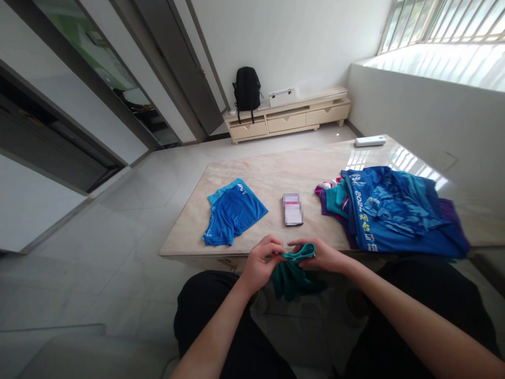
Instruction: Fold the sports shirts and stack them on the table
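Note:
A green garment (pixel 294 279) with a gathered waistband-like edge hangs between my hands, just off the near edge of the table. My left hand (pixel 263 259) pinches the left side of that edge. The other side is gripped by my right hand (pixel 317 254), with the band looped open between them. Below, the cloth drops in folds over the gap between my knees; its full shape is hidden. On the table, beyond my left hand, lie blue shorts (pixel 236 213) with white logos. A phone (pixel 292 209) rests beyond the gap between my hands.
A pile of blue printed sportswear (pixel 398 210) covers the table's right side, with green, purple and red cloth under it. A white oblong device (pixel 370 141) sits at the far right edge of the marble table (pixel 276 163). A black backpack (pixel 247 89) stands on a low cabinet (pixel 288 120).

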{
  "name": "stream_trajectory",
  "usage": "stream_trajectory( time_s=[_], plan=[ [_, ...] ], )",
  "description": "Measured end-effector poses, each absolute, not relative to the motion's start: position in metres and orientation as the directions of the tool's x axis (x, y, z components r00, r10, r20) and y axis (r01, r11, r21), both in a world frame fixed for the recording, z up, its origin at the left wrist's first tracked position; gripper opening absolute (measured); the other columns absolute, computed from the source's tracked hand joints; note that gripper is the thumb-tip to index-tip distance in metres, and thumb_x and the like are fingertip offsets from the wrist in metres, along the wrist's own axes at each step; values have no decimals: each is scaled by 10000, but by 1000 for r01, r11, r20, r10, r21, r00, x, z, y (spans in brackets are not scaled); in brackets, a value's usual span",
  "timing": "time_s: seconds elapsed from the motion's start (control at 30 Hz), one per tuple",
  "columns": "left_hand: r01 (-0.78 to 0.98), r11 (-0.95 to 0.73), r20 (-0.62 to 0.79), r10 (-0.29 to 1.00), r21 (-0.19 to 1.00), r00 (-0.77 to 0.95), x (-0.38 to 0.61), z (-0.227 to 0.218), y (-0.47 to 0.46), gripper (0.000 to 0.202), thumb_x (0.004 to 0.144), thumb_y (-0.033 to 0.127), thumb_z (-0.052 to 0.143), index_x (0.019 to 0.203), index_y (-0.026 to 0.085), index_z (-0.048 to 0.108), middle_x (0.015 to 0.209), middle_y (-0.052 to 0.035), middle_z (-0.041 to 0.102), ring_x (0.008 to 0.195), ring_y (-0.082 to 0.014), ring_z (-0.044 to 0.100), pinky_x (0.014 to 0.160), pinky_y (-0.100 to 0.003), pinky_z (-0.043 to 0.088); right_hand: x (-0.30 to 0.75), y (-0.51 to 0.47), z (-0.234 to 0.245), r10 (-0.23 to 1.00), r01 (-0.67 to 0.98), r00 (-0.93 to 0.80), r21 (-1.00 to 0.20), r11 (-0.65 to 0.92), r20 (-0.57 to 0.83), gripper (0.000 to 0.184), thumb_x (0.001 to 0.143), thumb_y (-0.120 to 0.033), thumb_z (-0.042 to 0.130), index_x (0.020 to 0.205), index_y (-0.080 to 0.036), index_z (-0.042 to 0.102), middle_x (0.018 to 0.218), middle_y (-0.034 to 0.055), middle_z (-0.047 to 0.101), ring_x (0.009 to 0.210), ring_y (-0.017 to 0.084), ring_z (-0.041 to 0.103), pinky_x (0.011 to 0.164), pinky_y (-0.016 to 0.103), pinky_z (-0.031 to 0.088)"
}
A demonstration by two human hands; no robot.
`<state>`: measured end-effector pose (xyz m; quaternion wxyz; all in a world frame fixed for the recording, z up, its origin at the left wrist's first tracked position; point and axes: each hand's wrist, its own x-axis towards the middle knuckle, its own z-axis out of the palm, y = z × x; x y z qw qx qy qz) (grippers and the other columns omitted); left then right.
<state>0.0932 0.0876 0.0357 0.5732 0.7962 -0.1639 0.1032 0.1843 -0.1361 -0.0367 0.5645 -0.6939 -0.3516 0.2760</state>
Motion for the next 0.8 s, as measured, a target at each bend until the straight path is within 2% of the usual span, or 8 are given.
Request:
stream_trajectory(
  time_s=[0.07, 0.13, 0.17, 0.27, 0.43, 0.53, 0.67, 0.8],
  plan=[
    [-385, -311, 370, -106, 869, 923, 93, 37, 93, 73, 900, 146, 703, 880, 207, 737, 916, -32, 639, 859, -171, 634, 785, -278, 495, 185, -137, -34, 748, 226, 664, -959, -170, 24, 335, 824, -405, 770, 1058, -165, 761, 937, 62, 775, 859, 239, 722, 774, 326, 568],
    [-389, -353, 397, -52, 851, 916, 95, 37, 99, 51, 901, 162, 709, 880, 206, 721, 913, -28, 648, 831, -163, 620, 765, -271, 490, 187, -140, -31, 696, 278, 715, -941, -192, 69, 229, 867, -382, 703, 843, -160, 751, 796, 41, 742, 759, 206, 687, 687, 289, 529],
    [-386, -383, 410, -21, 839, 912, 96, 36, 102, 45, 904, 169, 708, 878, 205, 713, 911, -27, 652, 824, -161, 613, 761, -269, 488, 187, -143, -29, 678, 292, 730, -937, -193, 88, 214, 879, -354, 676, 808, -163, 740, 776, 37, 728, 746, 197, 672, 680, 284, 513],
    [-376, -480, 455, 55, 793, 889, 99, 35, 110, 42, 918, 187, 694, 879, 203, 694, 934, -33, 660, 836, -164, 611, 768, -272, 484, 189, -151, -15, 615, 396, 763, -896, -202, 199, 146, 868, -226, 615, 878, -183, 754, 850, 41, 736, 803, 194, 673, 746, 291, 497],
    [-418, -507, 532, 98, 754, 841, 101, 53, 103, 67, 983, 243, 603, 949, 210, 651, 1061, -67, 695, 1038, -212, 659, 960, -345, 485, 183, -160, 45, 529, 670, 704, -690, -275, 473, 259, 870, -143, 539, 999, -195, 757, 930, 55, 748, 816, 180, 689, 728, 264, 491],
    [-364, -561, 553, 211, 744, 806, 99, 73, 90, 126, 1021, 296, 532, 1063, 215, 619, 1025, -73, 720, 992, -219, 689, 892, -327, 511, 173, -162, 93, 501, 719, 684, -608, -337, 530, 241, 880, -158, 543, 1000, -193, 748, 910, 49, 746, 780, 180, 680, 716, 264, 480],
    [-347, -694, 673, 268, 631, 689, 98, 101, 73, 167, 1018, 297, 509, 1143, 220, 588, 989, -71, 733, 900, -223, 705, 757, -300, 503, 158, -166, 143, 414, 658, 749, -657, -369, 518, 178, 931, -281, 573, 955, -194, 726, 781, 17, 695, 710, 173, 621, 662, 267, 436],
    [-423, -724, 746, 189, 545, 638, 96, 122, 62, 162, 1002, 293, 536, 1136, 237, 607, 1029, -63, 743, 935, -225, 711, 783, -303, 506, 142, -173, 172, 309, 604, 796, -720, -343, 521, 363, 972, -459, 549, 737, -187, 605, 637, -16, 521, 619, 136, 472, 572, 260, 344]
  ],
)
